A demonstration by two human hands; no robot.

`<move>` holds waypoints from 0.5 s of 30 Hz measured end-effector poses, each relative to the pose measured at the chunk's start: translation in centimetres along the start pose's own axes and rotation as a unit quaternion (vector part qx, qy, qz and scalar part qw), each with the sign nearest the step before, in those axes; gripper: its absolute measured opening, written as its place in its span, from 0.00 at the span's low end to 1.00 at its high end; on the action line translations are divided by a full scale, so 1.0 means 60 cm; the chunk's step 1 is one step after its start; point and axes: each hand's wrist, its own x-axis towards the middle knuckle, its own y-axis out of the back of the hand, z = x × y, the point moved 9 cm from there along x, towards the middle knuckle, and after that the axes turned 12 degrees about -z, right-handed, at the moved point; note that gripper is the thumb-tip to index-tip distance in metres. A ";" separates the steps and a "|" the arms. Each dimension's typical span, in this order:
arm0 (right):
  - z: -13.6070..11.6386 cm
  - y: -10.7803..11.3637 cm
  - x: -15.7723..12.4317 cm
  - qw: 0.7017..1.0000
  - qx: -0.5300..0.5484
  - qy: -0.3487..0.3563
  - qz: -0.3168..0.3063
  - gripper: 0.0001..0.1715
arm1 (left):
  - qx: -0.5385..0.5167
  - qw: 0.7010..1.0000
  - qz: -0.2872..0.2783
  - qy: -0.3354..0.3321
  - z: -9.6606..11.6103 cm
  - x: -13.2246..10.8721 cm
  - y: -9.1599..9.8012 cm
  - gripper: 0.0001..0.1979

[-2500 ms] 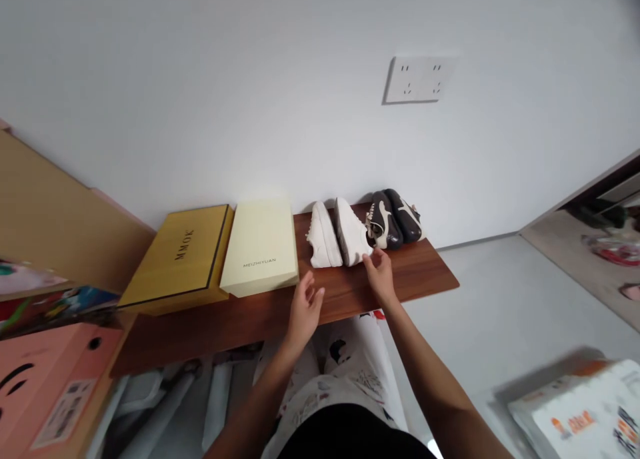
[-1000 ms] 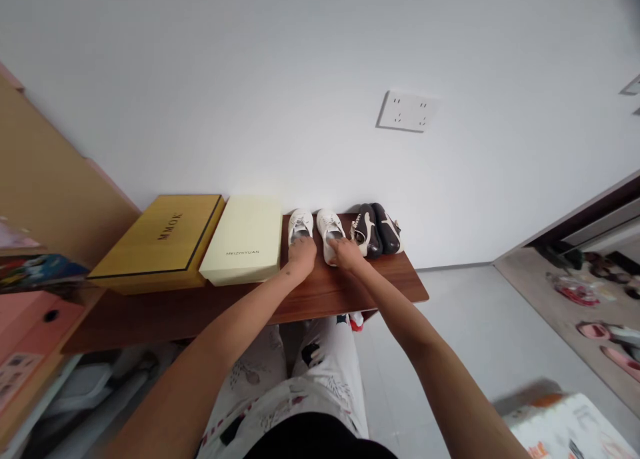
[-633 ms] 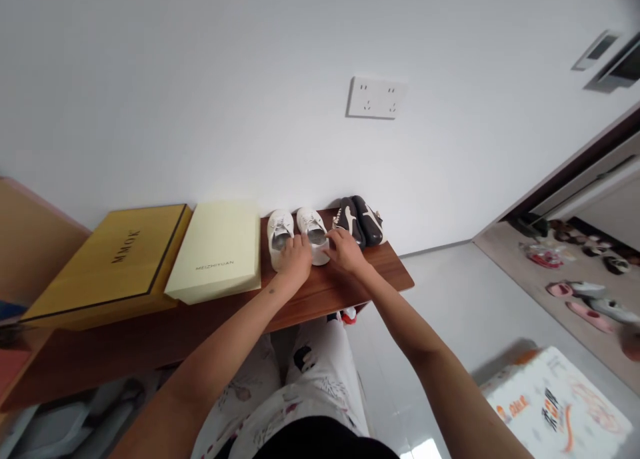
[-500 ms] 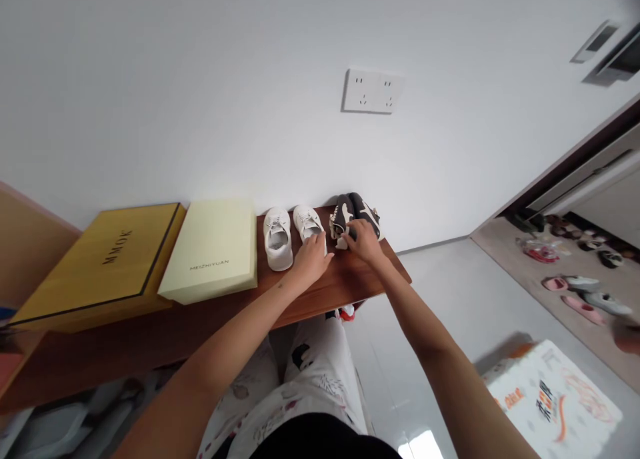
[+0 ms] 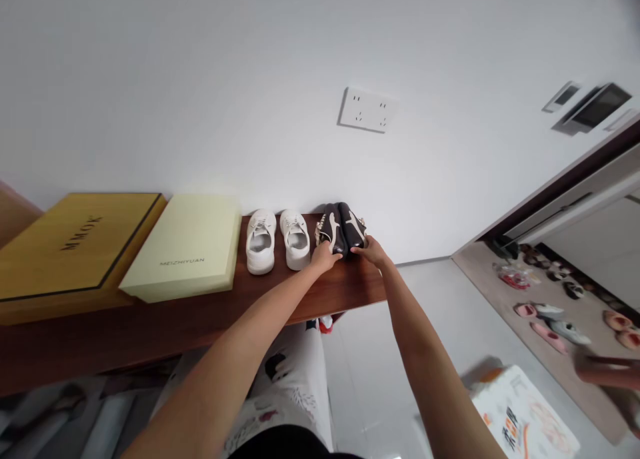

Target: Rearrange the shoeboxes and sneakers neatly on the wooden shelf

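Observation:
A pair of dark brown shoes with cream stripes (image 5: 341, 224) lies at the right end of a wooden shelf (image 5: 200, 316), against the white wall. My left hand (image 5: 324, 255) has its fingers curled on the heel of the left dark shoe. My right hand (image 5: 369, 250) grips the heel of the right dark shoe. A pair of white sneakers (image 5: 277, 238) stands upright just left of them, toes toward the wall, touched by neither hand.
A cream box (image 5: 187, 252) and a yellow box (image 5: 65, 249) lie on the shelf's left part. A wall socket (image 5: 367, 110) sits above the shoes. Several shoes (image 5: 550, 312) lie on the floor at right, and a printed white package (image 5: 520, 416) at lower right.
The white sneakers went from lying on their sides to standing upright side by side. Both hands then left them and moved right onto the heels of the dark shoes.

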 end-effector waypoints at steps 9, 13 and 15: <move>-0.067 0.005 -0.007 0.937 -0.339 0.010 -0.077 0.28 | 0.208 0.976 -0.054 -0.049 0.085 -0.005 0.022 0.21; -0.081 -0.012 -0.016 0.916 -0.390 0.015 -0.089 0.26 | 0.211 0.976 -0.046 -0.041 0.097 -0.005 0.018 0.20; -0.086 -0.021 -0.017 0.913 -0.396 0.018 -0.091 0.25 | 0.209 0.976 -0.040 -0.042 0.101 -0.004 0.013 0.18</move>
